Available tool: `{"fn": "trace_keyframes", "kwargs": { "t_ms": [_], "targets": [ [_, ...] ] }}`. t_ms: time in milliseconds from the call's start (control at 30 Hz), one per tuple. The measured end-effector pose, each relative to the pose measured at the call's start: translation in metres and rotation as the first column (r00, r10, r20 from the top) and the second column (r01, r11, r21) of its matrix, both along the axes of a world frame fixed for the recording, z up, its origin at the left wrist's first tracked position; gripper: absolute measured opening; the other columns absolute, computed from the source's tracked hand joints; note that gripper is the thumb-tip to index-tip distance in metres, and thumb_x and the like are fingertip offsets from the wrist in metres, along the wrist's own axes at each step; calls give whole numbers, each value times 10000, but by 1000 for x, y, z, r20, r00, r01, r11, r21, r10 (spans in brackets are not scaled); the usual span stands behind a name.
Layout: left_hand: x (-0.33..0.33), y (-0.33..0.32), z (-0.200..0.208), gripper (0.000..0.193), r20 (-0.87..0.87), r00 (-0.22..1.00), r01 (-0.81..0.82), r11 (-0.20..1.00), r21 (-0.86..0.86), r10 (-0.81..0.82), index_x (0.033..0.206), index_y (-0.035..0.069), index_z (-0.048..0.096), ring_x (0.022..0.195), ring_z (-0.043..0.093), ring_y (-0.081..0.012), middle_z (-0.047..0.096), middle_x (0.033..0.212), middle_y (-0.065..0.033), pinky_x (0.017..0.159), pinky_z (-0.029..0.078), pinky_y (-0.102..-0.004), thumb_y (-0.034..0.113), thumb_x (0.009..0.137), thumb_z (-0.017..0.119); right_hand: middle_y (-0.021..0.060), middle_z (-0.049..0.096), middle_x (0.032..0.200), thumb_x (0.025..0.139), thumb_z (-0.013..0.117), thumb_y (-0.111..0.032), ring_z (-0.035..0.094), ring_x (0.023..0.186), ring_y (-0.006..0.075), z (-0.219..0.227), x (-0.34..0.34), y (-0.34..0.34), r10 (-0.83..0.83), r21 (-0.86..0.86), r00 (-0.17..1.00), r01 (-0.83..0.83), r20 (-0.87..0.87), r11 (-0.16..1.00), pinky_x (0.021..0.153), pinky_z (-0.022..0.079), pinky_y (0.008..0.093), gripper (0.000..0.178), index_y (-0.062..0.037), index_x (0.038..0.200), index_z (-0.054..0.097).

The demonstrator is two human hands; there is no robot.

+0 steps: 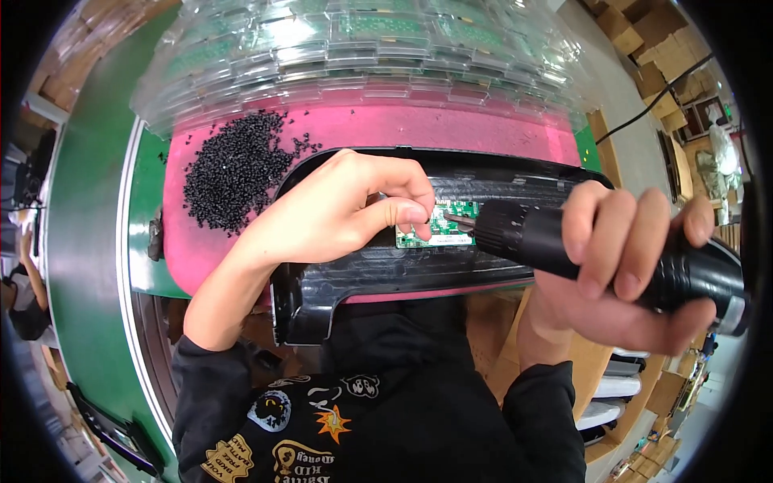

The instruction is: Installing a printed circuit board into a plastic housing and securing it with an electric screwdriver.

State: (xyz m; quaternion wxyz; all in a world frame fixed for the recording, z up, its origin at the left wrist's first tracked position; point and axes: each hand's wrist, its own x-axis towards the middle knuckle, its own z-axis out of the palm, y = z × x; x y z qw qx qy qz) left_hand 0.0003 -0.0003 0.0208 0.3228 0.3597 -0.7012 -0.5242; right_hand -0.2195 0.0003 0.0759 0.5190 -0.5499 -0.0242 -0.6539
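Your right grip (640, 241) wraps one black power screwdriver (519, 233) at three o'clock of one green circuit board (439, 239); your left grip (346, 201) has fingertips together over the board, contents untellable. Best keep the bit square, fingertips clear. One black casing (378, 278) lies beneath; small black pieces (229, 173), too many to count, heap toward ten o'clock.

1 head-worn fisheye faces down, near the hands (350, 201).

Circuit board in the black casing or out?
In: the circuit board lies inside the black casing, with casing showing above and below it.
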Motion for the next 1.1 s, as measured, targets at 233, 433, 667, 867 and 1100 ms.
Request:
{"fn": "trace_keyframes", "kwargs": {
  "t_ms": [233,433,667,867,1100],
  "targets": [
    [2,-1,5,52,-192,980,95,979,183,-59,958,-39,613,829,697,-169,680,879,-93,768,547,-291,-16,946,568,-41,515,641,840,697,-412,480,470,79,3,10,7,-21,-32,997,24,69,999,529,411,249,477,-85,1104,473],
    [5,-1,1,59,-249,966,118,979,169,-73,968,-44,615,828,690,-158,676,883,-92,767,544,-289,-10,953,569,-40,522,646,848,690,-417,482,473,76,2,12,6,-27,-65,999,29,32,997,532,412,249,473,-82,1105,478],
    [8,-4,-4,99,-182,980,112,978,175,-80,970,-53,625,774,673,-147,704,839,-97,737,543,-284,34,972,579,-47,520,654,861,673,-470,477,476,73,-4,17,-1,18,-77,1000,-19,-21,997,549,420,262,505,-104,1151,483],
    [6,-5,0,109,106,987,-134,987,93,124,942,-74,639,702,652,-135,699,774,-91,671,534,-279,25,942,595,-8,489,672,929,552,-568,449,484,112,-23,19,-25,91,-36,982,-98,-162,995,554,388,304,542,-115,1214,467],
    [9,-4,-5,88,321,894,-262,945,-195,314,900,-69,665,702,677,-210,692,766,-148,680,525,-314,-12,834,657,15,462,605,943,529,-496,421,440,129,-41,36,-33,-4,116,943,45,-332,992,502,379,302,465,-92,1163,453]
  ]
}}
